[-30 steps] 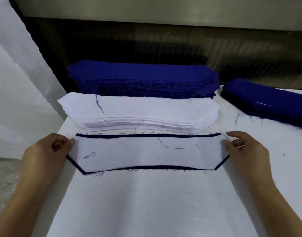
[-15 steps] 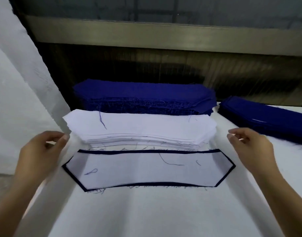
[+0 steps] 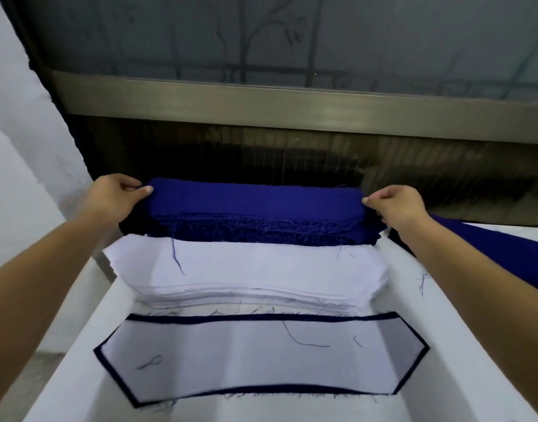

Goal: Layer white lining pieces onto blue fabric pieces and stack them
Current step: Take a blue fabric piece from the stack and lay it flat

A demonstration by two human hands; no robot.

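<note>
At the back of the table sits a thick stack of blue fabric pieces (image 3: 255, 208). My left hand (image 3: 113, 196) pinches the left end of its top piece between thumb and fingers. My right hand (image 3: 395, 208) pinches the right end of the same piece. In front of it lies a stack of white lining pieces (image 3: 246, 269). Nearest to me lies a layered piece (image 3: 261, 357): white lining on blue fabric, with a blue border showing all round.
A second pile of blue fabric (image 3: 505, 254) lies at the right, partly behind my right arm. A white cloth covers the table (image 3: 462, 345). A metal rail (image 3: 292, 111) and a dark panel close off the back. White sheeting (image 3: 14, 147) hangs at the left.
Both hands left the ends of the layered piece, rose over the white stack and reached the blue stack, where they now pinch its top piece. The camera tilted up.
</note>
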